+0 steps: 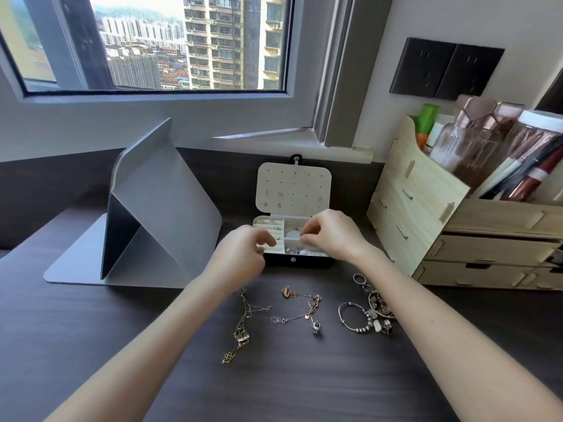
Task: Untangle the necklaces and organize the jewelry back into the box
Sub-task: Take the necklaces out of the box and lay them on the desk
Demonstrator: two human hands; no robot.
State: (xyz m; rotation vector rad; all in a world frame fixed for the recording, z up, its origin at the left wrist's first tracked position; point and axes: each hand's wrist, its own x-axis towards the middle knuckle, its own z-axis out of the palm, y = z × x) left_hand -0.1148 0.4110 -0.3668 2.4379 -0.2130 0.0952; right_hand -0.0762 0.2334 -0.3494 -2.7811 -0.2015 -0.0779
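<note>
Left hand (pixel 243 248) and right hand (pixel 329 236) curl their fingers over the box (pixel 294 261), likely to put jewelry away; what they pinch is unclear.

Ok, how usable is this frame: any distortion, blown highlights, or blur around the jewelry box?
Head view: the wide lens bows the window frame; the sky outside is washed out; daylight is even, shadows soft; the jewelry box interior is too soft to tell small pieces apart; what the left hand and right hand hold is unclear.
</note>
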